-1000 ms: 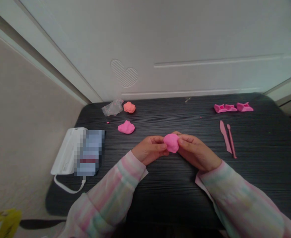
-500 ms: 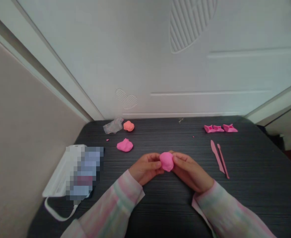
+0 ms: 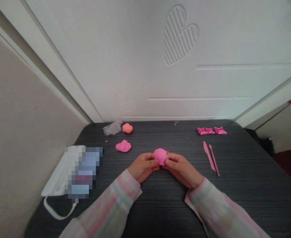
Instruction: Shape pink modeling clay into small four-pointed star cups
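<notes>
A rounded lump of pink modelling clay (image 3: 160, 155) is held up between both hands over the middle of the dark table. My left hand (image 3: 145, 166) grips its left side, thumb in front. My right hand (image 3: 179, 168) pinches it from the right, with the thumb at its lower edge. The clay bulges smoothly on top and narrows toward the thumbs; its back is hidden. Behind and to the left, a flatter piece of pink clay (image 3: 123, 146) lies on the table, with an orange clay lump (image 3: 127, 128) beyond it.
On the right lie a pink clay knife (image 3: 209, 156) and a thin pink tool (image 3: 214, 160). Three folded pink pieces (image 3: 210, 131) line the back right. A clear wrapper (image 3: 112, 128) sits back left. A blurred-out phone (image 3: 86, 172) rests on a white case (image 3: 58, 175), with a cable.
The pink clay has turned in my fingers, and its lower end now looks narrower. My right thumb has moved lower on it. The whole view has shifted slightly.
</notes>
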Tool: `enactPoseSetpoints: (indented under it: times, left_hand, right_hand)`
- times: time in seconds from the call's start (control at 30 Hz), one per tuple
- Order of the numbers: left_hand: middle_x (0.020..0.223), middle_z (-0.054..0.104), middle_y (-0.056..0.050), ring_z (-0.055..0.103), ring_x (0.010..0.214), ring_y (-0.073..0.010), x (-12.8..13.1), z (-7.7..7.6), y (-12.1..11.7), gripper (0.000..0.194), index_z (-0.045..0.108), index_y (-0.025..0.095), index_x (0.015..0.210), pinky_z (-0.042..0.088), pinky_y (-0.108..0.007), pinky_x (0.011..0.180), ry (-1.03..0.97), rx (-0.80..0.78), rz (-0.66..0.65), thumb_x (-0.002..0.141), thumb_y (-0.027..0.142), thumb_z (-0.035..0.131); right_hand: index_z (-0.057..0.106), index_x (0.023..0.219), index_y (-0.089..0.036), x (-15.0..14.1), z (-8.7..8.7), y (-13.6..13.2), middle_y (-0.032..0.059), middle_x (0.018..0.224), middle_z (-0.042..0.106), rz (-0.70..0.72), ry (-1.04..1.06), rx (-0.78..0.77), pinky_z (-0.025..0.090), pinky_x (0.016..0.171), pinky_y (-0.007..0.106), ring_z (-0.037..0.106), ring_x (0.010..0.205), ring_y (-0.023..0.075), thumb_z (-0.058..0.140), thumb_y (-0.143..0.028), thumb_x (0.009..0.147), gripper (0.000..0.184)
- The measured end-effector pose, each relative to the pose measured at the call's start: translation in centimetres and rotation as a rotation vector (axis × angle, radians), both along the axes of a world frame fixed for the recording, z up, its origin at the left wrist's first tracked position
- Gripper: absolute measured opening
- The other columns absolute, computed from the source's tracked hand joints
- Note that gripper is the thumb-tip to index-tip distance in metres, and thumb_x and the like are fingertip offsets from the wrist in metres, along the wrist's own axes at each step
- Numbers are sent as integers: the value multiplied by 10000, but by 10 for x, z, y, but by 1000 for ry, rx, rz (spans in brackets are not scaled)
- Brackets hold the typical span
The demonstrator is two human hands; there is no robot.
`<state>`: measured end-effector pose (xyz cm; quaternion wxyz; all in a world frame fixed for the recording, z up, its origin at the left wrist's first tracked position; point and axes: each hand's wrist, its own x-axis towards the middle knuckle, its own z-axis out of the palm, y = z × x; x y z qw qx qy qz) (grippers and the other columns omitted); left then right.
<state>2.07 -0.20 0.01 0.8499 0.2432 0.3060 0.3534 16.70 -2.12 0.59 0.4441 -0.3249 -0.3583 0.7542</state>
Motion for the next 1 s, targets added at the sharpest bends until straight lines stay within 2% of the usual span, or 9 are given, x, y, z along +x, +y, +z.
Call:
enactPoseSetpoints:
  times: [0.23,0.47,0.67,0.83,1.0]
  left_hand:
    - [621,585,-27,489,559,-73,0,0,-1,281,640,93,688,325,-199,528,-44,12,-35,467,218,760]
    - [579,565,-16,430,510,-58,4,2,-3,241,634,87,620,291,-212,517,75,96,9,458,219,753]
    - [576,557,-6,444,529,-65,5,5,-3,186,638,93,637,287,-207,527,76,115,24,501,191,721]
    - [555,547,-5,432,507,-65,3,6,-1,170,624,95,641,292,-216,532,48,89,-5,526,197,698]
    - [578,564,-9,458,525,-77,4,6,-2,181,619,105,659,304,-222,534,38,78,15,514,181,697]
  right_hand:
    - [610,640,-164,0,-1,-1,-4,693,501,-7,23,2,344,690,260,434,673,105,619,-288,674,129]
    - [588,646,-166,0,-4,0,-21,646,485,-80,-78,53,321,647,256,410,623,94,574,-315,716,165]
    - [536,609,-166,-2,-3,-2,-17,651,467,-146,-101,54,320,648,264,407,638,104,546,-318,737,199]
    - [537,602,-161,-3,-1,-3,-17,613,448,-133,-47,12,327,653,269,408,620,103,527,-295,749,200]
    - [583,700,-169,-5,-1,-4,-18,620,501,-138,-47,-75,337,668,280,430,615,104,584,-283,703,114]
